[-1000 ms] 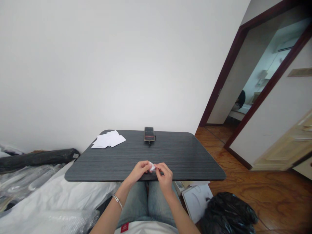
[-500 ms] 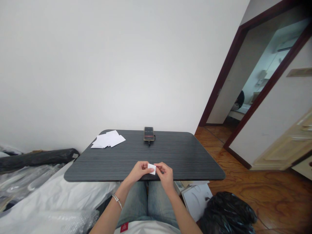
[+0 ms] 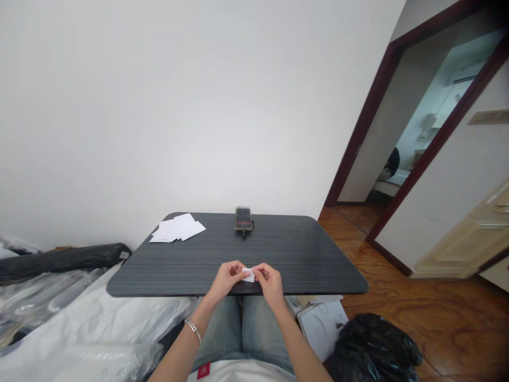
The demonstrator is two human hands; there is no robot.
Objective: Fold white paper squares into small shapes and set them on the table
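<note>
A small white piece of paper (image 3: 248, 275) is pinched between both hands just above the near edge of the dark table (image 3: 302, 260). My left hand (image 3: 226, 278) grips its left side with curled fingers. My right hand (image 3: 270, 281) grips its right side, fingers also curled. The paper looks folded and small; most of it is hidden by my fingertips. A silver bracelet sits on my left wrist.
A loose pile of white paper sheets (image 3: 177, 228) lies at the table's far left. A phone (image 3: 243, 218) with a cable rests at the far middle edge. Plastic wrap (image 3: 59, 318) lies left, a black bag (image 3: 374, 350) on the floor right, and an open doorway (image 3: 417, 138) beyond.
The paper showed as a flatter square half a second ago; now it appears narrower between my fingertips. Both hands stay at the same spot by the table's near edge.
</note>
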